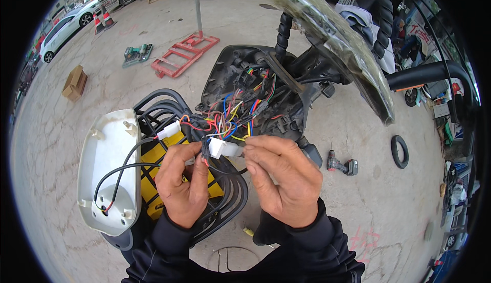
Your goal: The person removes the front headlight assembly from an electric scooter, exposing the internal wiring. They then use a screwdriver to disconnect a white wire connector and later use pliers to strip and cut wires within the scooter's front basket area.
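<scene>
Outdoor repair yard: concrete ground (378, 201), cordless drill (335, 164), loose tyre (394, 151), parked white car (64, 32).

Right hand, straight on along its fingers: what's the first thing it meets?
Right hand points left, toward the left hand. First in line: the white plug, whose near end sits at its fingertips. They seem to touch, but depth is hard to judge here.

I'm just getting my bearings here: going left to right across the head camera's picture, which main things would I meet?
White plastic panel → left hand → white connector → right hand → cordless drill → black tire.
</scene>
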